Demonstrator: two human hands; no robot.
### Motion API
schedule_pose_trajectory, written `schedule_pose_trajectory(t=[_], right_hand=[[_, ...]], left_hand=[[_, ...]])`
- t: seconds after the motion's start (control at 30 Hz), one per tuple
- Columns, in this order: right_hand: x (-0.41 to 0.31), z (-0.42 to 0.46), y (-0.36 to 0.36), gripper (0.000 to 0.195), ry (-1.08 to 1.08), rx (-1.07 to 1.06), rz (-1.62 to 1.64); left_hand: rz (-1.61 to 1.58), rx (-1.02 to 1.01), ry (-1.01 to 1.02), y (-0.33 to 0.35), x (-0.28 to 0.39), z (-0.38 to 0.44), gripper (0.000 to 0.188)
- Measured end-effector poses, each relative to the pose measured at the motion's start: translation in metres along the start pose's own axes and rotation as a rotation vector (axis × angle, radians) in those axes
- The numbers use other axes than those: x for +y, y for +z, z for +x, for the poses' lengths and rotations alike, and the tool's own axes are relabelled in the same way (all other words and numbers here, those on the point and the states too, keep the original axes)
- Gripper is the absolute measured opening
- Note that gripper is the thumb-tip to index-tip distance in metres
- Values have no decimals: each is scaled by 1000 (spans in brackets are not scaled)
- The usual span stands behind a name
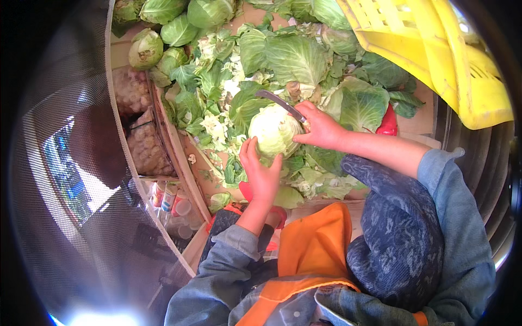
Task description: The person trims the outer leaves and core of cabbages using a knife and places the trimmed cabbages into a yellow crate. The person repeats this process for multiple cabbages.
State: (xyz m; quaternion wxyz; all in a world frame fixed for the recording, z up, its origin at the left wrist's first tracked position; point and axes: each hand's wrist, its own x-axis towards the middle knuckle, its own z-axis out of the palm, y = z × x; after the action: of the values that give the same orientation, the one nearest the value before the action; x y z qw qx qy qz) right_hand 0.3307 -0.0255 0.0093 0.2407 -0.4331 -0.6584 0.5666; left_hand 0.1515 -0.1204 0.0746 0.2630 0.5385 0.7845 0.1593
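A pale green cabbage head lies in front of me, among a heap of loose leaves. My left hand touches its lower left side with fingers spread. In my right hand is a knife with a curved dark blade, its handle mostly hidden in the fingers. The blade points up and left across the top of the cabbage, and the fingertips of that hand rest against the cabbage's right side. Large outer cabbage leaves lie beyond the hands.
A yellow plastic crate stands at the upper right. Whole cabbages sit at the upper left. Mesh sacks and plastic bottles are behind a wooden board at left. A ribbed dark surface curves along the right.
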Motion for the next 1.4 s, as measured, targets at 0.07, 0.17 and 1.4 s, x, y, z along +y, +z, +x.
schedule_pose_trajectory(t=[0.07,0.17,1.4], right_hand=[[1,-1,1,53,73,-37,17],[2,3,-2,51,151,-54,64],[-15,5,-53,38,174,19,6]], left_hand=[[21,20,37,-1,-1,5,70],[45,-10,18,-1,-3,11,69],[187,-133,362,-7,11,26,24]])
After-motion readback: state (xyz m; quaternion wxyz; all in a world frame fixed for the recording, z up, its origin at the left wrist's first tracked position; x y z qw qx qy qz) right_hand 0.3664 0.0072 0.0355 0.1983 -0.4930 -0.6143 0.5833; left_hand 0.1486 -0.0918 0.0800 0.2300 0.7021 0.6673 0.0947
